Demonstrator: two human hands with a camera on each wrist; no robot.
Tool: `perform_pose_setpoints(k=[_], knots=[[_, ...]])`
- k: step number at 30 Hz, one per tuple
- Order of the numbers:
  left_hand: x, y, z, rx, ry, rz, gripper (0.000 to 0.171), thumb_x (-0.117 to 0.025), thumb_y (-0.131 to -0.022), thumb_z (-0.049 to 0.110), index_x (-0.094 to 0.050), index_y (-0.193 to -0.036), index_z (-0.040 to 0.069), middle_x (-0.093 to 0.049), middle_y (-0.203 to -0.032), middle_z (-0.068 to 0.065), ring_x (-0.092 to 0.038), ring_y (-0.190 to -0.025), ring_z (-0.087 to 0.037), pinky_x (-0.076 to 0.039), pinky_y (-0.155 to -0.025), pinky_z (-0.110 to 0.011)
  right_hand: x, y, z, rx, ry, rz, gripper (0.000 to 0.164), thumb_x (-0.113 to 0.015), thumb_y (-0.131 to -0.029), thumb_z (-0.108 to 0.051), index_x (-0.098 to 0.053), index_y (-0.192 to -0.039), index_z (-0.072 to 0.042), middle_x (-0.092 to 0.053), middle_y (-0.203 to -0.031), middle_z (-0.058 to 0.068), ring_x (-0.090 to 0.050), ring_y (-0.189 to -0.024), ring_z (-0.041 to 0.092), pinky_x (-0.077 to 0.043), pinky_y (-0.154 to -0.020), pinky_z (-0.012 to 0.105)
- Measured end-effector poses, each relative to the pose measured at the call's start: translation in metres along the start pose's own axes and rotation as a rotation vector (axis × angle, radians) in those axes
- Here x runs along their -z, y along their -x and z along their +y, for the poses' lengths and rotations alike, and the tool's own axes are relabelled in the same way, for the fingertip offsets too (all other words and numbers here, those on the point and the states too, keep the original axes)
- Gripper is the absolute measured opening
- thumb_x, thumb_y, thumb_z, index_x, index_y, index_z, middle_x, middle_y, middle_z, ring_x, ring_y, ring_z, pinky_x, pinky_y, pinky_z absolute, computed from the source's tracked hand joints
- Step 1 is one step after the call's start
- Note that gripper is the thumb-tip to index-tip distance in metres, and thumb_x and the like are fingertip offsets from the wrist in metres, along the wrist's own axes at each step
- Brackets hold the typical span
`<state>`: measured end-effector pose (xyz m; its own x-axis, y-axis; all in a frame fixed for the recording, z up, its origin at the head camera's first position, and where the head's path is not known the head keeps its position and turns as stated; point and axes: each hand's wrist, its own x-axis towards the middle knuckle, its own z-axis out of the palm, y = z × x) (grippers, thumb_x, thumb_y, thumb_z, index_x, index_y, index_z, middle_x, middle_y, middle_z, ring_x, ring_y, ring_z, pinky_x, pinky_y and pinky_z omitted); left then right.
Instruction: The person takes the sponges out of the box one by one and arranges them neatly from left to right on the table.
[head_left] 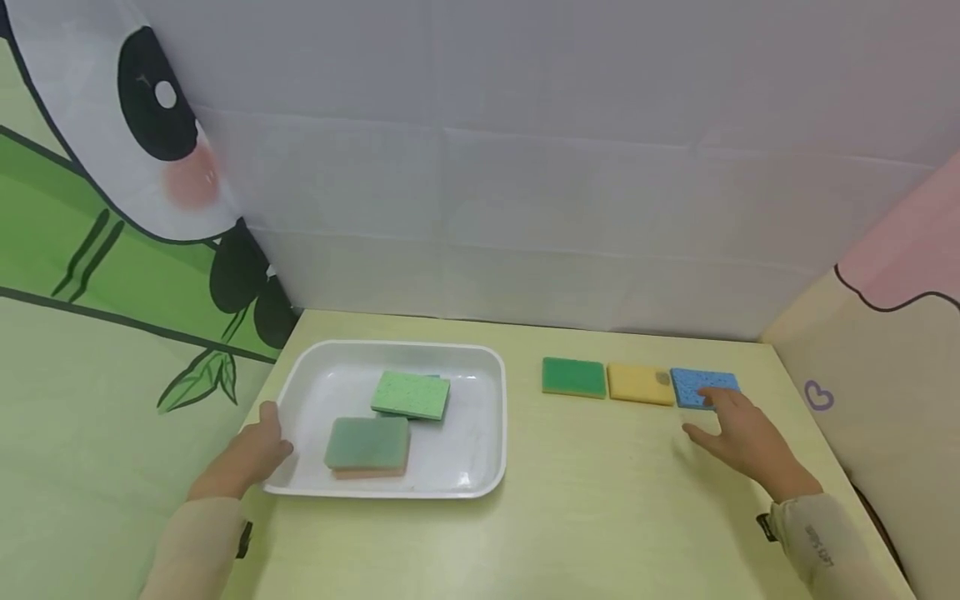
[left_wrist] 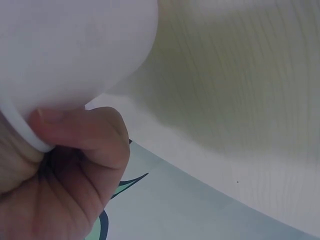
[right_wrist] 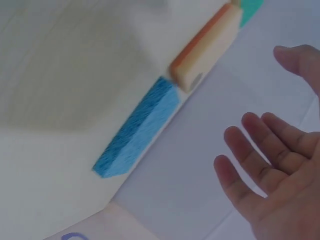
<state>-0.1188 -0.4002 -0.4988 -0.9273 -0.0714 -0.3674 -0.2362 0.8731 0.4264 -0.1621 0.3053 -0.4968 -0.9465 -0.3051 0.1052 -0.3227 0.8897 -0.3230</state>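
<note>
Past right sleeve (head_left: 821, 537), hovering with nearer right hand (head_left: 742, 435), fingers (right_wrist: 234, 182) spread, unloaded, above blue sponge (head_left: 687, 385) lying lengthwise left-right; gripping white tray (head_left: 459, 467) with left hand (head_left: 251, 454).

Pale table (head_left: 570, 500), white tray (head_left: 465, 450), three sponges (head_left: 639, 383)

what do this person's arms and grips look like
The left sleeve and right sleeve are pale beige, each with a small black piece at its end; dark lettering marks the right. The left grip and right grip show no gloves.
</note>
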Motion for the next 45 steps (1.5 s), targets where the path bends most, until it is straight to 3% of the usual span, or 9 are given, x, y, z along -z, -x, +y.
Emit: perform_pose_setpoints(k=[8, 19, 30, 37, 45], knots=[[-0.002, 0.001, 0.007, 0.023, 0.022, -0.012, 0.054, -0.051, -0.094, 0.007, -0.011, -0.127, -0.011, -0.056, -0.098, -0.035, -0.06, -0.08, -0.034, -0.049, -0.074, -0.05, 0.009, -0.027, -0.04, 0.045, -0.021, -0.016, 0.063, -0.073, -0.09, -0.028, -0.049, -0.134, 0.011, -0.055, -0.128, 0.029, -0.051, -0.116, 0.048, -0.044, -0.09, 0.061], [-0.002, 0.001, 0.014, 0.038, 0.032, -0.005, 0.053, -0.05, -0.095, 0.007, -0.012, -0.127, -0.01, -0.056, -0.095, -0.032, -0.059, -0.079, -0.034, -0.049, -0.073, -0.05, 0.0, -0.078, -0.103, 0.154, -0.089, -0.066, 0.062, -0.075, -0.09, -0.034, -0.052, -0.134, 0.003, -0.058, -0.122, 0.017, -0.059, -0.103, 0.033, -0.05, -0.082, 0.05], [-0.005, 0.003, 0.022, 0.079, 0.068, -0.016, 0.057, -0.049, -0.095, 0.009, -0.01, -0.132, -0.01, -0.056, -0.096, -0.03, -0.057, -0.079, -0.033, -0.048, -0.073, -0.049, -0.013, -0.117, -0.167, 0.283, -0.166, -0.115, 0.065, -0.076, -0.088, -0.035, -0.053, -0.136, 0.002, -0.055, -0.133, 0.016, -0.054, -0.12, 0.033, -0.047, -0.095, 0.049], [-0.005, 0.005, 0.019, 0.082, 0.074, -0.016, 0.058, -0.049, -0.097, 0.01, -0.009, -0.135, -0.009, -0.055, -0.101, -0.033, -0.057, -0.082, -0.034, -0.047, -0.076, -0.051, -0.025, -0.132, -0.213, 0.338, -0.117, -0.152, 0.066, -0.075, -0.086, -0.041, -0.054, -0.136, -0.002, -0.056, -0.13, 0.011, -0.056, -0.115, 0.026, -0.051, -0.088, 0.042], [-0.007, 0.0, 0.014, 0.026, 0.05, 0.026, 0.055, -0.051, -0.094, 0.008, -0.013, -0.129, -0.01, -0.058, -0.091, -0.03, -0.061, -0.076, -0.033, -0.049, -0.069, -0.048, -0.039, -0.143, -0.254, 0.409, -0.113, -0.209, 0.065, -0.074, -0.087, -0.042, -0.054, -0.137, -0.004, -0.056, -0.129, 0.01, -0.057, -0.112, 0.023, -0.05, -0.088, 0.038]])
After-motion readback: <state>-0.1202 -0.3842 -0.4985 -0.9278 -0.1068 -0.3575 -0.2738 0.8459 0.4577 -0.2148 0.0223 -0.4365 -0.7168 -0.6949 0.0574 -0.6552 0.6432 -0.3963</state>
